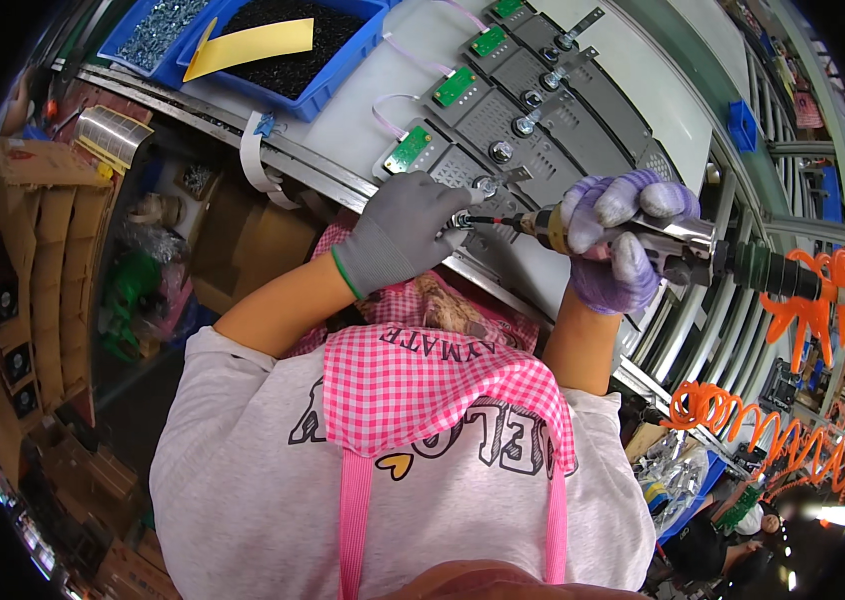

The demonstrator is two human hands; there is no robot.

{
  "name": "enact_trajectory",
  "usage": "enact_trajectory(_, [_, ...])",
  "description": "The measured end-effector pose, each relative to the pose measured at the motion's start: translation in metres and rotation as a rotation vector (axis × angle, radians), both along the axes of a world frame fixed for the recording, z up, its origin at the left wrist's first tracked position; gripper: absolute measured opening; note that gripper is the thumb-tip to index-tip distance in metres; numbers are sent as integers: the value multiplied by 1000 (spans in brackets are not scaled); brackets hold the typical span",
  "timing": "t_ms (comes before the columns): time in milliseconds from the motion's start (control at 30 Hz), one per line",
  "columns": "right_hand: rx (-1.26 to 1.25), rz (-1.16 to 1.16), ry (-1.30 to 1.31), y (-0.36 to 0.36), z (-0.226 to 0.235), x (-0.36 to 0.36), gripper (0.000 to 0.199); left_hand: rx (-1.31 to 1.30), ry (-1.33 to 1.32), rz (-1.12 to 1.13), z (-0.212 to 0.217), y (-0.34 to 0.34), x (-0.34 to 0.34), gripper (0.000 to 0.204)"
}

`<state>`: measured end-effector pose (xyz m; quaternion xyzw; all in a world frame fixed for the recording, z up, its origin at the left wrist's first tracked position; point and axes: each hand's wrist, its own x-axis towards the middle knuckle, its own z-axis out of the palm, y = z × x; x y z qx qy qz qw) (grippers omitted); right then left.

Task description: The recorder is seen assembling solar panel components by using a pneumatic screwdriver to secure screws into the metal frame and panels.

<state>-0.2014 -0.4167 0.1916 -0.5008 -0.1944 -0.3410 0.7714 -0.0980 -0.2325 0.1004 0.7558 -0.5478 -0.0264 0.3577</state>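
Observation:
My left hand (395,235), in a grey glove, has its fingers closed on a small round metal fitting (460,220) at the table's near edge. The dark bit of a pneumatic screwdriver (693,236) points left and meets this fitting. Around the tool's body wraps my right hand (623,240), in a purple and white glove. Beyond my hands lie several grey plastic panels (583,128) in a row. They carry green circuit boards (409,150) with white cables and round metal fittings (501,151). My left fingertips partly hide the held fitting.
Two blue bins stand at the far left, one with silver screws (161,32), one with black screws (278,50) under a yellow strip (253,48). Orange coiled hoses (743,420) hang at right, beside metal rails. Cardboard dividers (53,260) and a box sit below the table at left.

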Motion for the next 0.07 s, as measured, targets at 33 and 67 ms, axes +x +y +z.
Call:
enact_trajectory(33, [-21, 47, -8, 0, -1, 1, 43, -18, -7, 15, -4, 1, -1, 39])
enact_trajectory(67, [-55, 60, 4, 1, 0, 1, 44, -8, 10, 3, -2, 2, 0, 40])
